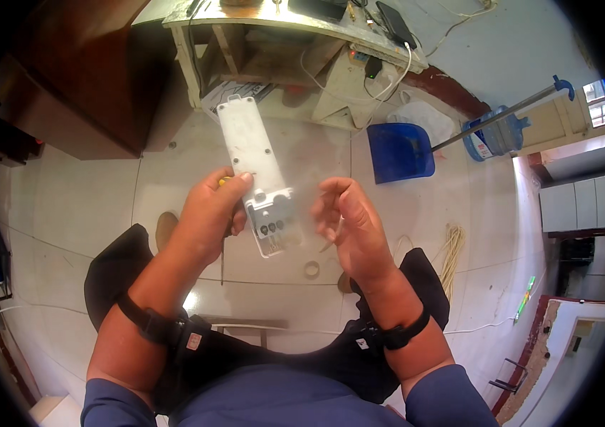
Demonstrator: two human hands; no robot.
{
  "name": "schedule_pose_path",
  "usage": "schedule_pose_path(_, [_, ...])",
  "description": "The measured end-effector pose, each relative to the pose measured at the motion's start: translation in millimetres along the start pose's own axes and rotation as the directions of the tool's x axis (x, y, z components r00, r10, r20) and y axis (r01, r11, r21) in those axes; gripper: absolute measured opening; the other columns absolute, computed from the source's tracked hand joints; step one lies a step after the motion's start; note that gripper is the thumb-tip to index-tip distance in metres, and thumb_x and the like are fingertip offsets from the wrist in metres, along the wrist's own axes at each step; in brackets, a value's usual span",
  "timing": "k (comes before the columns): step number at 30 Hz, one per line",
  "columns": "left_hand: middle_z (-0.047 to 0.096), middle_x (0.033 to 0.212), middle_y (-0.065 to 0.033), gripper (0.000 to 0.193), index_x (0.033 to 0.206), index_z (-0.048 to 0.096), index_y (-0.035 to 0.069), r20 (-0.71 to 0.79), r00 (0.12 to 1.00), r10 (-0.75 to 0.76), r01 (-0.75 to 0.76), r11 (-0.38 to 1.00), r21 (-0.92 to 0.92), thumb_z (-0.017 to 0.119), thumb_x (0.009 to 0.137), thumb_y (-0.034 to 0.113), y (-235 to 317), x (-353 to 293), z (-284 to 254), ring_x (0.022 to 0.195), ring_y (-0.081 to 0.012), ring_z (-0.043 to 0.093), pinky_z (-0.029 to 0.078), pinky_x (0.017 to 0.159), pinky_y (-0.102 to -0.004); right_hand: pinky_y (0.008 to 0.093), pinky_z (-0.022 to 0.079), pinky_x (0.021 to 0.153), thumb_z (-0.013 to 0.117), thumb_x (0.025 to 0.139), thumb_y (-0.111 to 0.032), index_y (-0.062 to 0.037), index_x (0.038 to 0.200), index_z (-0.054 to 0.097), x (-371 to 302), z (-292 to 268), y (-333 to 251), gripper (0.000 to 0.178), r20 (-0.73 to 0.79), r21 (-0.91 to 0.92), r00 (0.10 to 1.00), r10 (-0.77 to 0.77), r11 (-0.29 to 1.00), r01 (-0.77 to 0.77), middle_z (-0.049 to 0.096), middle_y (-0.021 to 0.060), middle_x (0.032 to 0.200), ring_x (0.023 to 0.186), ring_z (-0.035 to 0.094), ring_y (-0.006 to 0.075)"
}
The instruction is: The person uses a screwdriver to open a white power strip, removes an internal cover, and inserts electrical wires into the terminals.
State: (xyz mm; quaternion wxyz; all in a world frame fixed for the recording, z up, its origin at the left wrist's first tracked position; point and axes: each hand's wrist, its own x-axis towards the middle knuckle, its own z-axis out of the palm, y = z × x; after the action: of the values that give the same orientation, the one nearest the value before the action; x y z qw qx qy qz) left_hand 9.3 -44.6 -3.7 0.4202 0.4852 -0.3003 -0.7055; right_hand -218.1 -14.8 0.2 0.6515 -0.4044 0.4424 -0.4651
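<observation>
My left hand (pixel 210 210) is closed around a long white plastic case (pixel 249 135) with several screw holes. Its near end has a clear section, inside which dark round parts (pixel 272 228) show. A screwdriver with a yellow handle (pixel 225 181) is also in my left hand, its thin shaft (pixel 222 265) pointing down toward me. To the right of the case, and apart from it, my right hand (pixel 351 224) is raised with loosely curled, parted fingers. Motion blurs its fingertips, and I make out nothing held in them.
A worn white table (pixel 281 23) stands ahead with cables and a black phone (pixel 395 25) on top. Right of it are a long-handled blue dustpan (pixel 402 153) and a water jug (pixel 491 135). A tape roll (pixel 311 269) and coiled cord (pixel 450 256) lie on the tiles.
</observation>
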Motion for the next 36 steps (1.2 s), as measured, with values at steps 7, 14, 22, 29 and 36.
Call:
schedule_pose_path(7, [0.058, 0.075, -0.0001, 0.027, 0.102, 0.059, 0.004, -0.029, 0.999, 0.028, -0.028, 0.999, -0.017, 0.063, 0.093, 0.029, 4, 3, -4, 0.054, -0.0073, 0.046, 0.034, 0.048, -0.0224, 0.0242, 0.039, 0.068, 0.065, 0.092, -0.039, -0.0085, 0.123, 0.053, -1, -3, 0, 0.045, 0.277, 0.397, 0.959, -0.064, 0.916, -0.053, 0.058, 0.0052, 0.099, 0.081, 0.051, 0.0129])
schedule_pose_path(14, [0.06, 0.073, 0.001, 0.03, 0.104, 0.06, 0.004, -0.036, 0.996, 0.08, -0.08, 0.997, -0.015, 0.06, 0.093, 0.032, 4, 6, -7, 0.048, -0.0052, 0.049, 0.038, 0.043, -0.0201, 0.0291, 0.04, 0.076, 0.059, 0.093, -0.026, -0.0066, 0.114, 0.057, -4, 5, -16, 0.029, 0.334, 0.619, 0.941, -0.054, 0.766, -0.176, 0.058, 0.0087, 0.101, 0.089, 0.054, 0.0192])
schedule_pose_path(22, [0.059, 0.073, 0.0013, 0.031, 0.104, 0.059, 0.004, -0.049, 0.995, 0.09, -0.09, 0.996, -0.015, 0.06, 0.093, 0.033, 4, 6, -6, 0.049, -0.0055, 0.049, 0.038, 0.045, -0.0202, 0.0296, 0.042, 0.079, 0.051, 0.095, -0.007, -0.0017, 0.112, 0.063, -2, 2, -5, 0.021, 0.203, 0.418, 0.979, -0.026, 0.906, -0.062, 0.061, 0.0068, 0.098, 0.091, 0.056, 0.0173])
schedule_pose_path(29, [0.058, 0.077, -0.0008, 0.032, 0.102, 0.058, 0.005, -0.037, 0.995, 0.088, -0.089, 0.996, -0.019, 0.063, 0.091, 0.034, 9, 6, -5, 0.057, -0.0086, 0.046, 0.034, 0.051, -0.0233, 0.0257, 0.047, 0.066, 0.053, 0.1, -0.009, -0.0015, 0.122, 0.063, -9, 10, -13, 0.026, 0.124, 0.099, 0.992, -0.015, 0.995, 0.002, 0.065, 0.007, 0.094, 0.077, 0.061, 0.0142])
schedule_pose_path(36, [0.059, 0.077, -0.0015, 0.031, 0.099, 0.058, 0.005, -0.041, 0.993, 0.11, -0.111, 0.993, -0.027, 0.063, 0.091, 0.034, 9, 6, -4, 0.055, -0.0082, 0.046, 0.034, 0.05, -0.0227, 0.0222, 0.046, 0.06, 0.054, 0.1, -0.01, -0.0029, 0.125, 0.063, -12, 8, -20, 0.028, 0.076, 0.021, 0.993, 0.091, 0.995, -0.093, 0.064, 0.0063, 0.094, 0.07, 0.06, 0.0127])
